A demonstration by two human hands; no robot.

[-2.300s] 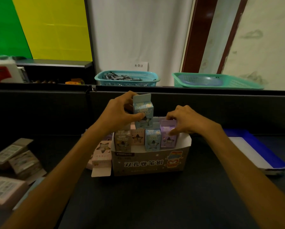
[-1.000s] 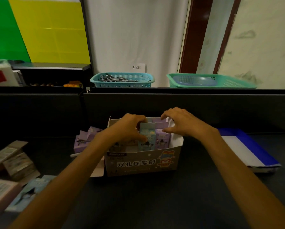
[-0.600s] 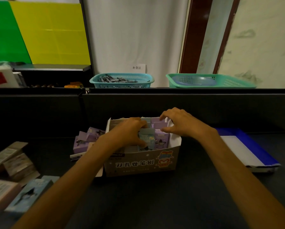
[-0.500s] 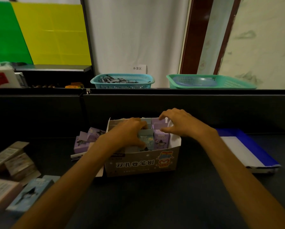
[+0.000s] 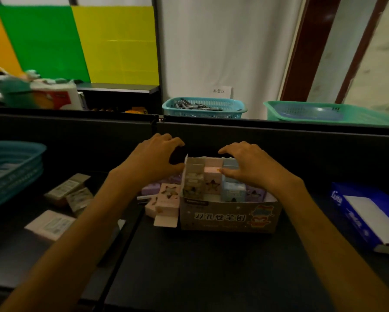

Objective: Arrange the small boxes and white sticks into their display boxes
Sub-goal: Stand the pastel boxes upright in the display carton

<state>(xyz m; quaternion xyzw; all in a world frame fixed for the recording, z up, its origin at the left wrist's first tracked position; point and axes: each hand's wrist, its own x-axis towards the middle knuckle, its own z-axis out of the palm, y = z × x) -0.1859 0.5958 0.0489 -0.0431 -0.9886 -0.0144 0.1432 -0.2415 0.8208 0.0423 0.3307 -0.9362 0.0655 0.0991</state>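
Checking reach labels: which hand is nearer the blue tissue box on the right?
Right. The right hand rests on the small boxes in the display box, left of the tissue box. The left hand hovers farther left, past the display box's left wall.

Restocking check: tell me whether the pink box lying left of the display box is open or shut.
Open. The pink box lies beside the display box with its end flap folded out flat onto the table toward the camera.
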